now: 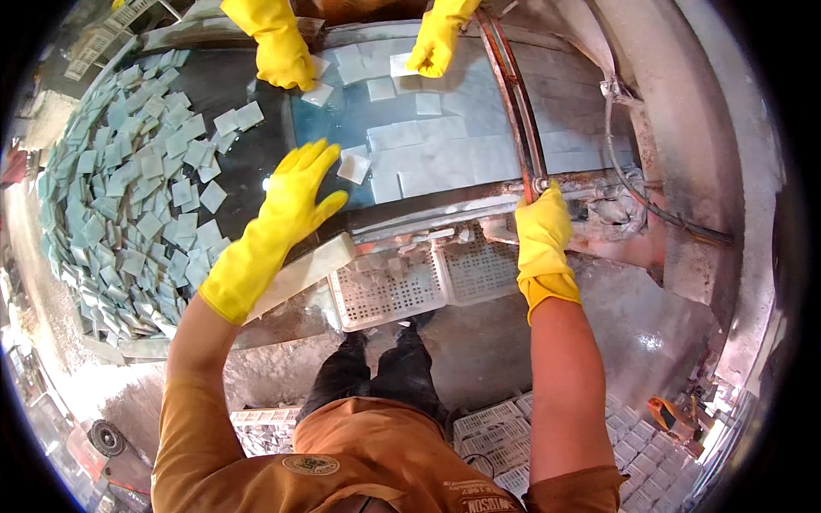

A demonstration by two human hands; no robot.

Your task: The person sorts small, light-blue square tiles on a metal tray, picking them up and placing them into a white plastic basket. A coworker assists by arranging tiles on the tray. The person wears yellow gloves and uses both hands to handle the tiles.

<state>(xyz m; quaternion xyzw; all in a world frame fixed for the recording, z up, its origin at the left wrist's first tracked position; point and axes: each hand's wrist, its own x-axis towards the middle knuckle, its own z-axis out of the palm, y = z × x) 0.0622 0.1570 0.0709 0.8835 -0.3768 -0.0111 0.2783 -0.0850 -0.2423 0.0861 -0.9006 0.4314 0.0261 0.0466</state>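
Observation:
My left hand (295, 192), in a yellow rubber glove, hovers over the belt's near side with its fingers stretched out and nothing in them. Just beyond its thumb lies a loose pale square tile (353, 165). On the right, my gloved right hand (545, 235) is closed at the near end of a rusty metal bar (511, 94) that crosses the belt; its fingertips are partly hidden. Between my hands, pale tiles (432, 162) lie in rows on the wet blue belt (329, 137), some edge to edge and others apart.
Opposite me, another person's yellow-gloved hands (286, 51) reach in, one pinching a white tile (403, 65). A large heap of tiles (141, 184) covers the left. White perforated baskets (389, 291) stand below the near edge. A hose (611, 141) hangs at the right.

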